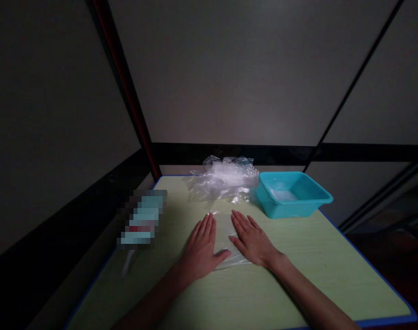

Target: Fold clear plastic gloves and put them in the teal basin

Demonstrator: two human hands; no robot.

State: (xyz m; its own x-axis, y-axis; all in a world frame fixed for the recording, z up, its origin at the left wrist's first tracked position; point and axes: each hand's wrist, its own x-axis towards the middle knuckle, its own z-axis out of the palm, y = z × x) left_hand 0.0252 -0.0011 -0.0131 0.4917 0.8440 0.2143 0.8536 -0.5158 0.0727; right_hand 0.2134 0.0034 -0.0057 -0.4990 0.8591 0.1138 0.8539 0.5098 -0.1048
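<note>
A thin clear plastic bag point(225, 229) lies flat on the pale green table, partly covered by both hands. My left hand point(202, 250) rests palm down on its left side, fingers stretched out and thumb pointing toward the middle. On the bag's right side, my right hand point(252, 240) also lies flat, its fingers extended. Neither hand grips anything. Beyond my fingertips sits a crumpled heap of clear plastic bags point(225, 178).
A turquoise plastic basin point(294, 210) stands at the back right, with something whitish inside. At the left edge lies a blurred-out item point(143, 220) with a pale strip below it. The green table point(319, 270) has a blue edge and stands near panelled walls.
</note>
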